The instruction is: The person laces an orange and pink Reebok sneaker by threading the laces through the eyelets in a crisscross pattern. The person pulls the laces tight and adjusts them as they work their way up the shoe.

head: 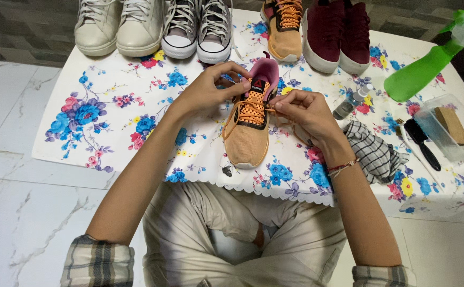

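Tan sneaker (247, 135) sits mid-bench near the front edge | left hand (208, 90) pinches orange lace (252, 109) at the tongue | right hand (305, 112) grips lace end | lower eyelets laced, top unfinished, seemingly.

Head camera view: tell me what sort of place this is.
Probably a home floor set up for shoe care: a floral cloth laid over marble floor tiles, pairs of shoes lined up, and a green spray bottle beside a black brush.
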